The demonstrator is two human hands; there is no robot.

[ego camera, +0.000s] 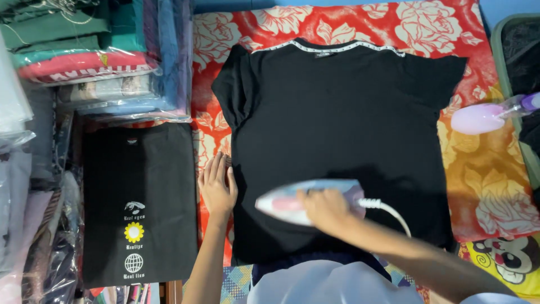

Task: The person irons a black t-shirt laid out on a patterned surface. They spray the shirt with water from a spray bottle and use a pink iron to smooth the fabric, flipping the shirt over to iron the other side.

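Covering the floor — red floral cloth (427, 28), black T-shirt (337, 141).

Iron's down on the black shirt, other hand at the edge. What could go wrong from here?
1. The left hand lies flat at the shirt edge, close to the tip of the iron; a sweep that way might burn the fingers.
2. The cord trails across the shirt and could drag or snag.
3. The iron, held by the right hand, may scorch or shine the cloth if it lingers.
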